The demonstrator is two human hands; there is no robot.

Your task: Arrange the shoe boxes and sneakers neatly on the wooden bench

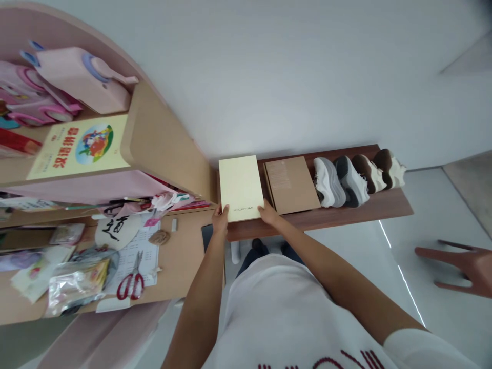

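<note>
left grip [220, 219], right grip [268, 212]: clamped on cream box [241, 185] | underside hidden | stool [482, 269] cut off

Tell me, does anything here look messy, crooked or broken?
Nothing looks plainly spilled or broken. The desk looks untidy: red-handled scissors, a printed sheet and plastic packets lie jumbled, unlike the shoes lined up on the wooden bench. The cream box between the left hand and right hand looks undamaged.
</note>
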